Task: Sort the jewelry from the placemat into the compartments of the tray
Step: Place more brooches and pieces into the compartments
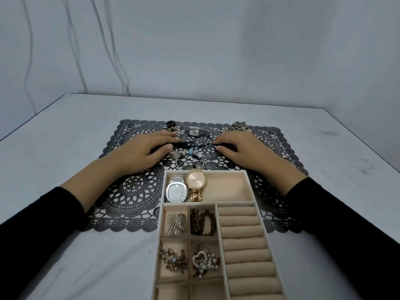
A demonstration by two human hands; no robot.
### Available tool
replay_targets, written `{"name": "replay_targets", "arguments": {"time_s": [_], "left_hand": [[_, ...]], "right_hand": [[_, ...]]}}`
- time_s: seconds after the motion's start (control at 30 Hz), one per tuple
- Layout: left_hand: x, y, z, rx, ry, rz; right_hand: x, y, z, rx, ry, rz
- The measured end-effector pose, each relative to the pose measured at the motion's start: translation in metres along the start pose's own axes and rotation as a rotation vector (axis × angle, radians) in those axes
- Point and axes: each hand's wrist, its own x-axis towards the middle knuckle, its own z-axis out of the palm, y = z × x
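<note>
A black lace placemat (129, 191) lies on the table. On it rest a black cord necklace (190, 144), a silver charm bracelet (190, 153), a silver square watch (195, 131), hoop rings (134, 128) and a brooch pile (238, 126). My left hand (147, 152) pinches the cord's left end. My right hand (240, 148) grips its right end. The beige tray (218, 224) sits in front; its top compartment holds a silver watch (176, 190) and a gold watch (195, 182).
Small tray compartments hold a silver leaf piece (176, 221), brown beads (202, 220), a brown cluster (173, 260) and a heart pearl brooch (203, 262). Ring rolls (244, 245) fill the tray's right side. More rings (267, 139) lie far right. Wall close behind.
</note>
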Motion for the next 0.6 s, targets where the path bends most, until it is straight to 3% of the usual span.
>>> {"name": "replay_targets", "arguments": {"time_s": [0.3, 0.6], "left_hand": [[-0.014, -0.013, -0.017, -0.084, 0.193, 0.051], [-0.038, -0.022, -0.023, -0.072, 0.122, 0.028]], "right_hand": [[0.020, -0.018, -0.003, 0.194, 0.015, 0.056], [0.049, -0.059, 0.001, 0.343, -0.147, -0.013]]}}
